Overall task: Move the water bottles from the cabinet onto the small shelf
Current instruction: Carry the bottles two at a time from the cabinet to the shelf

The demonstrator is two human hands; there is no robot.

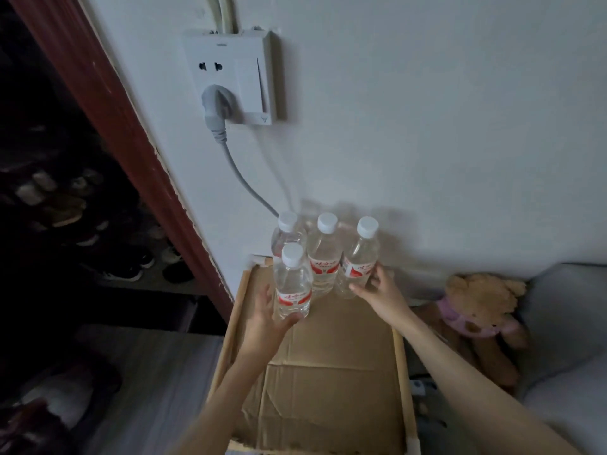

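Indoors | cardboard-lined shelf [328,372] against white wall [427,126] | socket [230,77] above

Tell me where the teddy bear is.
In the head view, the teddy bear sits on the right, beside the cardboard-lined shelf, against the white wall, just beyond the right hand.
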